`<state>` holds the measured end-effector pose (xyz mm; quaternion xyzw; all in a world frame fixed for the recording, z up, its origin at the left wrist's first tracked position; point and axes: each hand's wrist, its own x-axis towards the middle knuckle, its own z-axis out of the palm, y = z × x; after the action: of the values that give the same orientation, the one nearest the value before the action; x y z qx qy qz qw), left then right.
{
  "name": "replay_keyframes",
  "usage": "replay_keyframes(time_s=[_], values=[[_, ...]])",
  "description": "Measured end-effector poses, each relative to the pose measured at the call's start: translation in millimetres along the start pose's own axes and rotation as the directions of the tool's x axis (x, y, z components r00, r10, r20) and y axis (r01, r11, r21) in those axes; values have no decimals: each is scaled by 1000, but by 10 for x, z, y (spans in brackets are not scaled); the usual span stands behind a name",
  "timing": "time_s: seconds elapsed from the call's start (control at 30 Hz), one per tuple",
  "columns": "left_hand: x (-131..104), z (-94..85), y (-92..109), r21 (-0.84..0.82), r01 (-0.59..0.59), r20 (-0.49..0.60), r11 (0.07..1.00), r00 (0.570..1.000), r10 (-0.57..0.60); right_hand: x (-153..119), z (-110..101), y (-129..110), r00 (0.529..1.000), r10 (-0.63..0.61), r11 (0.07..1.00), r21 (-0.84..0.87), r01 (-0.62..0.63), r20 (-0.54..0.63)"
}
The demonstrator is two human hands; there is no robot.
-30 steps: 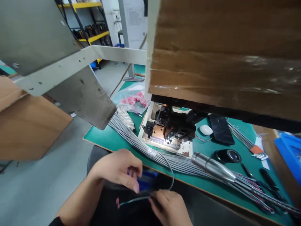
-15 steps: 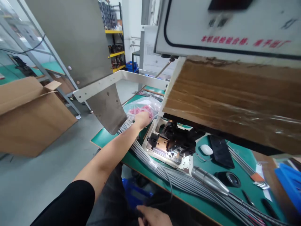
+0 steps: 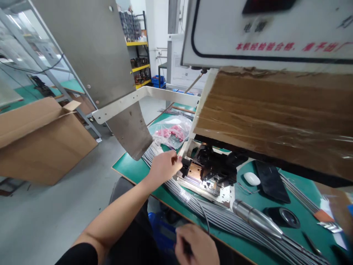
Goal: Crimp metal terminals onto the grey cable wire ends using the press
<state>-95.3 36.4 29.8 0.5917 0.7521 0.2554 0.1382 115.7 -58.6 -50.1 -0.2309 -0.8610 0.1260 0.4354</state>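
My left hand is closed in a pinch at the left edge of a bench machine's base; whatever is between its fingertips is too small to make out. Just behind it lies a clear plastic bag of small pink parts. My right hand is low, in front of the bench edge, its fingers curled. One grey cable loops out of the bundle down to this hand, which seems to grip it, though the end is hidden. The grey cable bundle runs along the bench front below the machine's lit tooling.
Above the tooling hangs the machine head with a taped cardboard cover. A curved metal guard juts out at left. A metal cone-ended tube, white mouse and black round object lie right. A cardboard box stands left.
My left hand has drawn back from the bag of pink parts toward me, beside the machine base. My right hand has risen slightly and moved right. The view has shifted a little.
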Motion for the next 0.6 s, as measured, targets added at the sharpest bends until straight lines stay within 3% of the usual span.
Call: replay_keyframes(time_s=[0.03, 0.1, 0.2, 0.3, 0.43, 0.6], values=[[-174, -22, 4, -57, -46, 53, 997, 997, 49, 109, -31, 59, 998, 15, 998, -57, -18, -57], [-447, -53, 9, -329, -119, 192, 937, 963, 190, 290, -72, 165, 982, 30, 983, -173, -63, -184], [-648, -59, 18, -643, -71, 303, 762, 890, 339, 431, -98, 273, 975, -22, 970, -240, -34, -223], [-677, -10, 32, -672, -41, 335, 739, 874, 353, 415, -112, 340, 973, -84, 959, -284, 19, -217], [-661, 85, 61, -641, -25, 375, 767, 862, 342, 325, -137, 427, 986, -51, 948, -317, -2, -160], [-668, 138, 157, -516, -122, 377, 848, 856, 353, 360, -213, 542, 995, 8, 970, -241, -33, -104]])
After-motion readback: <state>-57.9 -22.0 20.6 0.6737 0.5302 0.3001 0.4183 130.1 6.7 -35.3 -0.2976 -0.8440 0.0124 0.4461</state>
